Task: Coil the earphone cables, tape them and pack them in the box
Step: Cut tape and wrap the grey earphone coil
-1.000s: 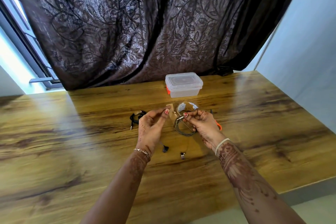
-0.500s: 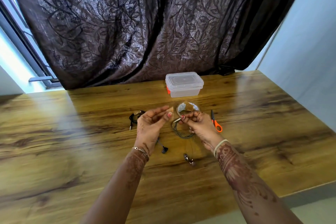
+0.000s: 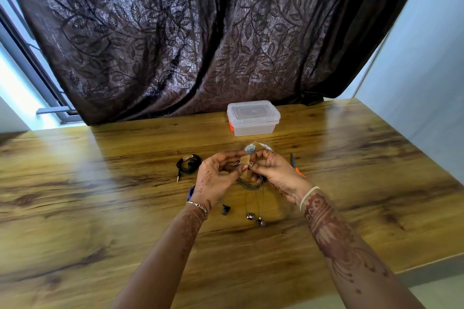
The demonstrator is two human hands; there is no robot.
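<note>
My right hand grips a coiled grey earphone cable above the table; its two earbuds hang down near the wood. My left hand pinches a strip of brownish tape at the top of that coil. The tape roll lies just behind my hands. A black earphone coil with tape on it rests to the left, its plug pointing down. The clear lidded box stands shut at the back.
Orange-handled scissors lie right of my right hand, partly hidden. A dark earbud and a blue item peek out under my left wrist. A dark curtain hangs behind the wooden table; a wall stands at right.
My left hand has moved right and brought the tape strip onto the grey coil held by my right hand. The hanging earbuds have shifted slightly.
</note>
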